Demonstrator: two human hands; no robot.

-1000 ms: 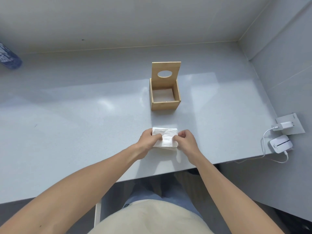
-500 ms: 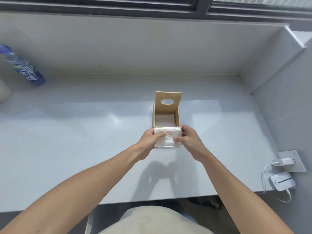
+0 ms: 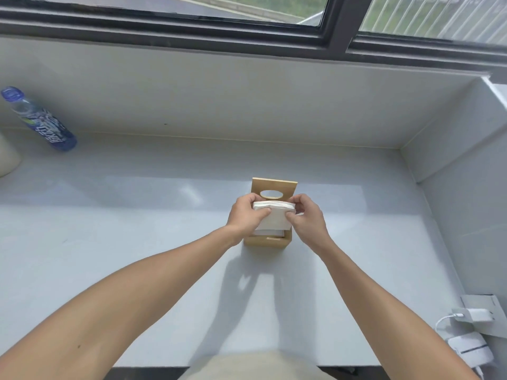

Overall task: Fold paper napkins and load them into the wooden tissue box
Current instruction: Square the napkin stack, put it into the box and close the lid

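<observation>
Right, both forearms reach forward over the grey counter (image 3: 137, 242), meeting above the wooden box (image 3: 267, 240). Left hand (image 3: 245, 218) is clamped on the left edge of the folded napkin stack (image 3: 273, 216), thumb lying across the top face, fingers wrapped round the far-left corner. Right hand (image 3: 306, 218) pinches the right edge the same way, thumb on top, fingers curled behind. So the stack sits directly between the two grips, held from both sides, tilted with its far edge higher than the near one. Directly under the grips is the box opening; the stack's near lower edge is down at the rim, and a white layer shows inside just below it. Can't tell whether the stack touches that layer. Just beyond the fingertips the lid (image 3: 274, 187) stands upright, its oval hole visible above the stack. Near right of the grips, well apart: a white charger (image 3: 478, 315) plugged into a wall plate, a white device below it. Far left: a blue-capped bottle (image 3: 38, 119) at the back wall. Window frame (image 3: 336, 28) beyond everything.
</observation>
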